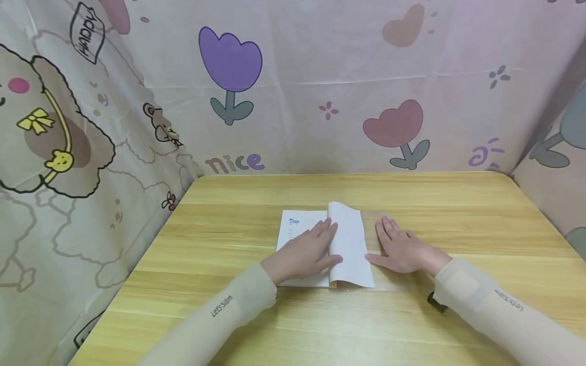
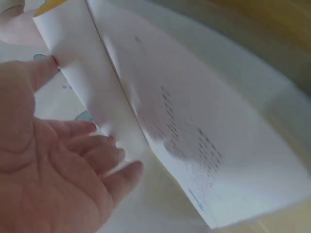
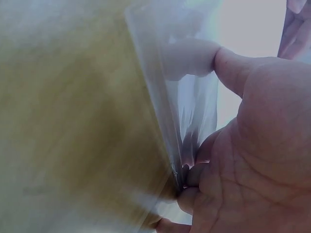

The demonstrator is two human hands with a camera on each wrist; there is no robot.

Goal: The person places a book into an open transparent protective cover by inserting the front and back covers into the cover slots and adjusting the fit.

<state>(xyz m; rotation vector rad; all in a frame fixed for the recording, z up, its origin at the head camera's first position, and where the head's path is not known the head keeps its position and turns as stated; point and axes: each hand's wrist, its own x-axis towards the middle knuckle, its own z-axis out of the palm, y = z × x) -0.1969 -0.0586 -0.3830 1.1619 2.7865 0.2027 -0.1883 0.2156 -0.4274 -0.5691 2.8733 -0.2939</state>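
An open booklet lies near the middle of the wooden bench, its printed page on the left and a blank white leaf standing up in a curve on the right. The left hand reaches across the printed page, fingers extended and thumb spread wide, touching the leaf along its left side; it grips nothing. The right hand lies to the right, fingers straight and thumb stretched toward the leaf's right edge, resting on a clear plastic film that spreads out from beneath the leaf. It looks pressed flat rather than closed on anything, though the right wrist view is too blurred to show the fingertips well.

As for progress, the booklet is opened and set against the film, and both hands are placed at the leaf. The leaf is not yet flat, and the film on the right lies outside it, unfolded, so the work seems partway along. Whether film already covers the left side, I cannot tell.
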